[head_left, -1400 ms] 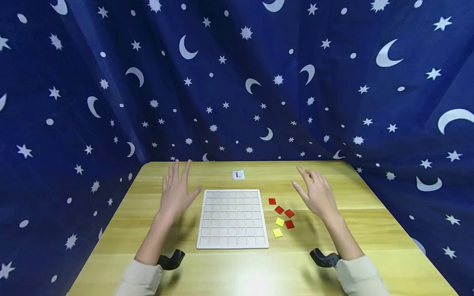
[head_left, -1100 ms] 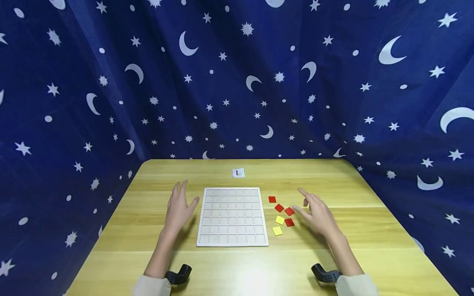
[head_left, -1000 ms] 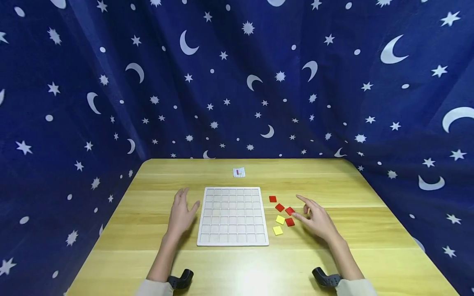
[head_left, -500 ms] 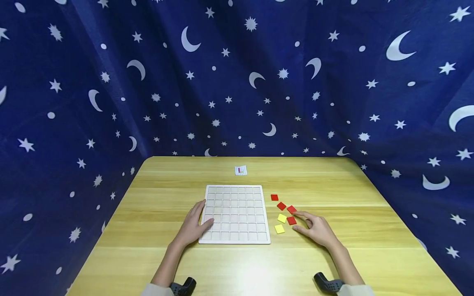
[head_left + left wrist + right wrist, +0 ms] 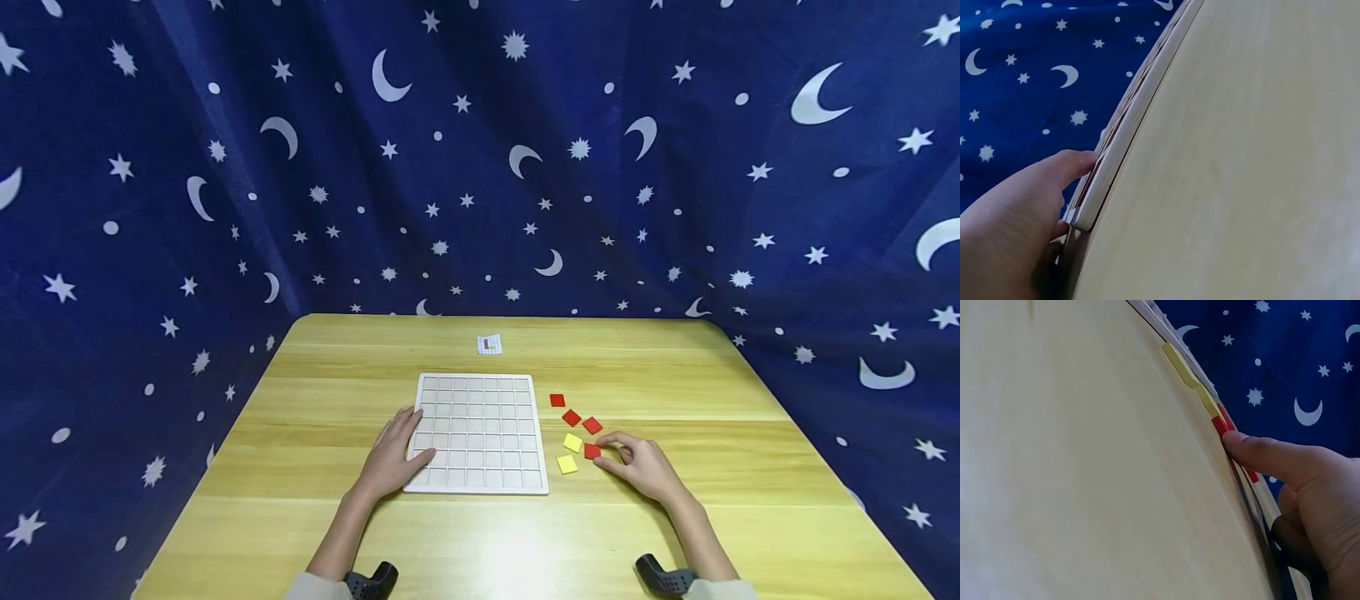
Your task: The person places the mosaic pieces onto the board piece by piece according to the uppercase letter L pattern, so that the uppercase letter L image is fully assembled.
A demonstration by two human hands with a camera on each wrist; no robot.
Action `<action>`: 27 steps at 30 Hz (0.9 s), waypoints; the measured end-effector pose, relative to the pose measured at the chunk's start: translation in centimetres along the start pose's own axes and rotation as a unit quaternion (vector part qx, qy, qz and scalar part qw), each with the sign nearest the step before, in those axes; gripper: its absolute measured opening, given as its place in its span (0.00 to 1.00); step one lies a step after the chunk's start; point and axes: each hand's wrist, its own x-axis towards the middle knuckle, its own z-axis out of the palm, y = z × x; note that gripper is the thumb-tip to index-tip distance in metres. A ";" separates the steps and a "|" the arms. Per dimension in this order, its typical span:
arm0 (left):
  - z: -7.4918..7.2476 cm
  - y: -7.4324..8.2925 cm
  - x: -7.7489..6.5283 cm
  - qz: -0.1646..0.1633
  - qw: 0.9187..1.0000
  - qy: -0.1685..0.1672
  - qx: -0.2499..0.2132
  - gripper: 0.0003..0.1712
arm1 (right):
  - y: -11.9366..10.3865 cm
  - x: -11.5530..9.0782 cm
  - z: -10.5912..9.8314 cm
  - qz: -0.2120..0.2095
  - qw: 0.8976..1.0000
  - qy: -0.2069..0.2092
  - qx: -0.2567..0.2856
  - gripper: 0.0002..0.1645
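Note:
In the head view, my left hand holds the left edge of a white square grid board, its thumb on the top face. Up close in the left wrist view, the thumb of my left hand presses the board's rim; the other fingers are mostly hidden. Right of the board, my right hand pinches a red square tile between thumb and forefinger at table level. Two yellow tiles lie beside it, and more red tiles lie just behind.
A small printed grid card lies behind the board, with coloured marks on it. The wooden table ends at a dark blue curtain with moons and stars. Black wrist devices sit on both wrists.
Both hands have come down to the table. The left has reached the board's left edge and taken hold. The right has closed its fingertips on the nearest red tile and shifted it slightly.

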 end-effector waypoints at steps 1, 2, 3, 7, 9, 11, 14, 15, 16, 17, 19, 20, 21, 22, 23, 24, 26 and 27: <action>0.0 0.0 0.0 0.000 1.000 0.000 0.001 0.42 | -0.1 0.0 -0.1 0.003 1.000 0.001 0.003 0.16; 0.1 0.0 0.0 -0.001 1.000 0.000 0.002 0.43 | -0.1 0.0 -0.1 0.006 1.000 0.002 0.007 0.16; 0.1 0.0 0.0 0.000 1.000 0.001 0.002 0.43 | -0.3 0.0 -0.2 0.008 1.000 0.004 0.010 0.16; 0.2 0.0 -0.1 0.004 1.000 0.001 0.006 0.43 | -0.8 0.5 0.1 0.004 0.999 0.025 0.023 0.17; 0.2 -0.1 -0.1 0.007 1.000 0.002 0.010 0.44 | -1.4 1.1 0.3 -0.002 0.999 0.039 0.030 0.17; 0.2 -0.1 -0.1 0.009 1.000 0.002 0.016 0.44 | -2.0 1.8 0.7 -0.012 0.998 0.054 0.038 0.17; 0.3 -0.2 -0.1 0.011 1.000 0.005 0.020 0.44 | -3.2 3.1 1.5 -0.028 0.996 0.067 0.053 0.16; 0.3 -0.2 -0.1 0.011 1.000 0.006 0.021 0.44 | -3.6 3.5 1.8 -0.038 0.995 0.068 0.055 0.16; 0.3 -0.2 -0.2 0.011 1.000 0.007 0.023 0.44 | -4.0 3.9 2.1 -0.046 0.995 0.066 0.059 0.16; 0.3 -0.3 -0.2 0.011 1.000 0.007 0.024 0.44 | -4.4 4.2 2.5 -0.055 0.995 0.063 0.062 0.16; 0.3 -0.3 -0.3 0.010 1.000 0.009 0.024 0.44 | -5.1 4.9 3.2 -0.069 0.994 0.055 0.064 0.16; 0.3 -0.4 -0.3 0.009 1.000 0.009 0.024 0.44 | -5.5 5.2 3.6 -0.071 0.994 0.049 0.065 0.17; 0.4 -0.4 -0.4 0.009 1.000 0.010 0.023 0.44 | -5.8 5.5 4.1 -0.071 0.994 0.045 0.066 0.17; 0.4 -0.4 -0.4 0.009 1.000 0.011 0.022 0.44 | -6.2 5.7 4.5 -0.069 0.995 0.040 0.068 0.17; 0.4 -0.4 -0.5 0.010 1.000 0.012 0.020 0.44 | -6.5 6.0 4.9 -0.065 0.995 0.038 0.068 0.16; 0.4 -0.5 -0.5 0.012 1.000 0.013 0.020 0.44 | -6.8 6.3 5.3 -0.061 0.995 0.038 0.068 0.17; 0.4 -0.5 -0.4 0.015 1.000 0.014 0.021 0.44 | -7.6 6.8 6.1 -0.053 0.996 0.041 0.065 0.17; 0.4 -0.5 -0.4 0.017 1.000 0.015 0.022 0.44 | -8.0 7.1 6.5 -0.053 0.996 0.043 0.065 0.16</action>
